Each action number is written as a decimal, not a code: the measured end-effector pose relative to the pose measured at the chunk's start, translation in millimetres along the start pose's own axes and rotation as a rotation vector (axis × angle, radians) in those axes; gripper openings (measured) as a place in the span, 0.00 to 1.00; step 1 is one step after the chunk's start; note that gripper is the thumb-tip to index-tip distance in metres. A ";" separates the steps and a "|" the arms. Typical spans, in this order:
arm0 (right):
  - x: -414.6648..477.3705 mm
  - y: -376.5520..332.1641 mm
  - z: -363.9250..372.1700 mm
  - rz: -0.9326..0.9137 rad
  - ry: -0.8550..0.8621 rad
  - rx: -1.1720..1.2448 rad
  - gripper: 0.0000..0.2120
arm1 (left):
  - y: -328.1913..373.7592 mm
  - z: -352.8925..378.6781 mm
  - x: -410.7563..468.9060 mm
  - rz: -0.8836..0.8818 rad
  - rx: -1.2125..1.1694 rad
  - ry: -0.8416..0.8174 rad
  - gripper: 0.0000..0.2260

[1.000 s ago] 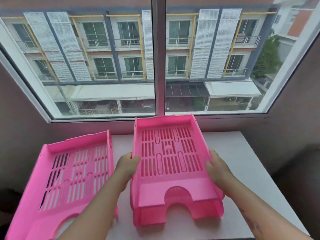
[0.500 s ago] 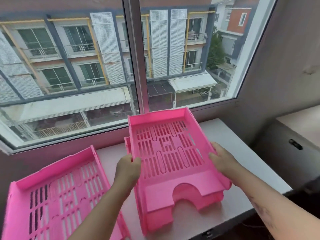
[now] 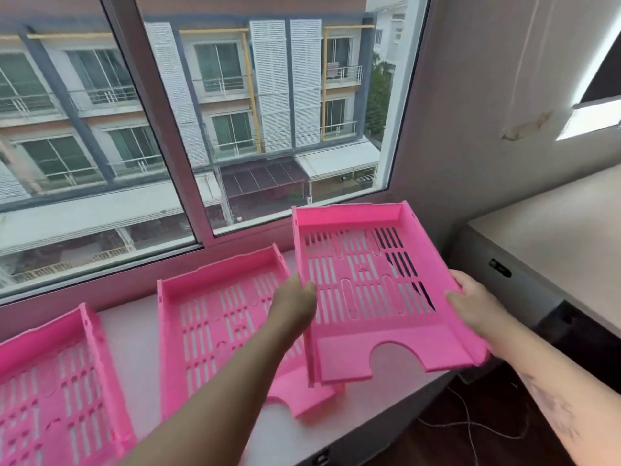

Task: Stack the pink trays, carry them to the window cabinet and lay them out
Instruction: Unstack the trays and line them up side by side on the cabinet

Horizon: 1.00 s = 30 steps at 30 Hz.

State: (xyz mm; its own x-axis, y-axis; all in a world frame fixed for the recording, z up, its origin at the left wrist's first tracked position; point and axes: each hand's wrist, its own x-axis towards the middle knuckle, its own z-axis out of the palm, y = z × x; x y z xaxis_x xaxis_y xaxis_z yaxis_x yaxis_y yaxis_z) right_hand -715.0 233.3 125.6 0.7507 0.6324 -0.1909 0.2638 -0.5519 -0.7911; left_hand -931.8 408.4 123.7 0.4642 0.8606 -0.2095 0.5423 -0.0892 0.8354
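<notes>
Both hands grip one pink tray by its sides, left hand on the left edge, right hand on the right, above the white cabinet top. Two other trays lie there. No writing is readable.

right tray: pink, slotted, held tilted | middle tray, left tray: flat on cabinet

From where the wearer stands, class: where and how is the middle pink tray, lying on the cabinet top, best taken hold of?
Grip the middle tray by its two long side walls, one hand from each side. These raised rims run front to back and give a firm hold. The slotted floor is flat, and the held tray overlaps its right front corner.
</notes>
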 end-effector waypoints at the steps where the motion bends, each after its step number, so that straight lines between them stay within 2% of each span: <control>1: 6.3 6.5 -7.9 0.003 -0.005 0.001 0.16 | 4.3 10.1 2.0 0.003 -0.008 -0.024 0.21; 5: 34.1 27.1 -33.6 0.019 -0.045 -0.001 0.15 | 12.7 44.1 7.0 -0.026 0.064 -0.062 0.23; 8: 53.2 39.4 -41.3 0.020 -0.107 -0.007 0.14 | 7.2 60.5 5.0 -0.053 0.211 -0.039 0.16; 12: 70.3 50.7 -38.4 0.017 -0.181 0.016 0.14 | -2.3 66.5 -3.8 0.002 0.343 0.051 0.25; 17: 82.1 50.3 -23.2 0.001 -0.247 0.074 0.15 | -17.6 61.7 -12.0 0.035 0.247 0.180 0.31; 20: 89.1 43.0 -9.1 -0.036 -0.281 0.082 0.15 | -24.9 60.1 -14.2 -0.018 0.199 0.179 0.34; 23: 96.0 39.2 5.6 -0.057 -0.312 0.071 0.16 | -25.9 61.2 -17.4 -0.100 0.059 0.139 0.33; 27: 98.9 41.2 16.1 -0.092 -0.310 -0.071 0.20 | -29.6 64.1 -20.1 -0.128 -0.042 0.104 0.31; 29: 98.2 44.7 17.6 -0.156 -0.293 -0.304 0.25 | -34.9 64.6 -22.9 -0.123 -0.046 0.119 0.31; 30: 95.1 45.6 19.0 -0.256 -0.218 -0.476 0.28 | -38.1 65.4 -25.9 -0.124 -0.029 0.131 0.32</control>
State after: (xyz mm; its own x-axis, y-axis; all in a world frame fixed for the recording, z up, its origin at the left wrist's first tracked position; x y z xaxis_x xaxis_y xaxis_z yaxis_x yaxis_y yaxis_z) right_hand -643.1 278.6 60.4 0.4983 0.8475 -0.1830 0.7014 -0.5181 -0.4894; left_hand -918.7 356.7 64.1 0.2990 0.9221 -0.2455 0.5686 0.0344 0.8219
